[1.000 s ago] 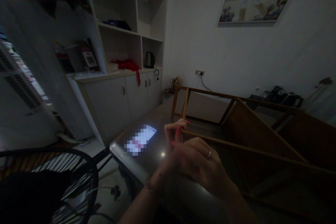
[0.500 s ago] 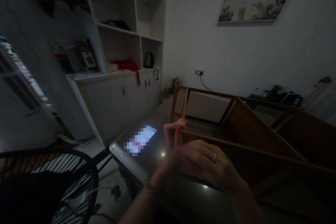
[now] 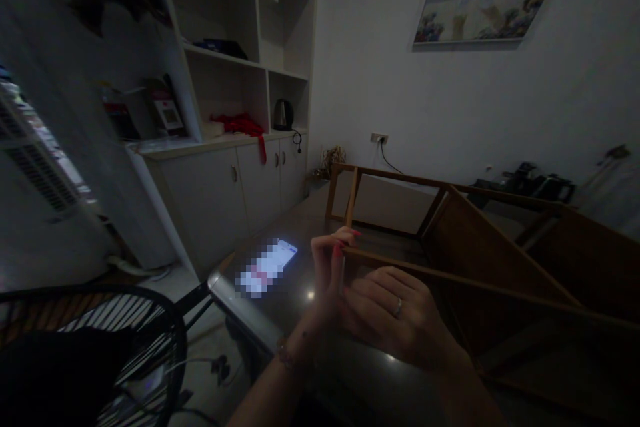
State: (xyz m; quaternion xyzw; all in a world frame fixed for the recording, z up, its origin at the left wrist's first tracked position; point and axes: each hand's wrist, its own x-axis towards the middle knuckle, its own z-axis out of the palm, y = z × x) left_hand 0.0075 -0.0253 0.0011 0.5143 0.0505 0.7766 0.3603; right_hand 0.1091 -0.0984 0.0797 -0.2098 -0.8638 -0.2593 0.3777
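Note:
A brown wooden frame (image 3: pixel 400 263), like a small shelf unit with panels, lies on its side on the dark glossy table (image 3: pixel 285 310). My left hand (image 3: pixel 330 257), with red nails and a bracelet at the wrist, is closed at the frame's near left corner, fingers bent around the rail's end. Just right of it, my right hand (image 3: pixel 400 310), wearing a ring, has its fingers curled together below the rail. Its fingertips meet near my left palm; whatever they pinch is hidden. A thin pale line shows between the two hands, too small to name.
A lit phone (image 3: pixel 267 270) lies left of my hands near the table edge. A black slatted chair (image 3: pixel 165 320) stands at lower left. White cabinets (image 3: pixel 210 193) with a kettle (image 3: pixel 283 115) and red cloth (image 3: pixel 240 123) line the back. Black items (image 3: pixel 540 183) sit behind the frame.
My right hand has turned slightly and shifted a little left, its fingers curling more. My left hand stays at the frame corner; the frame and phone look unmoved.

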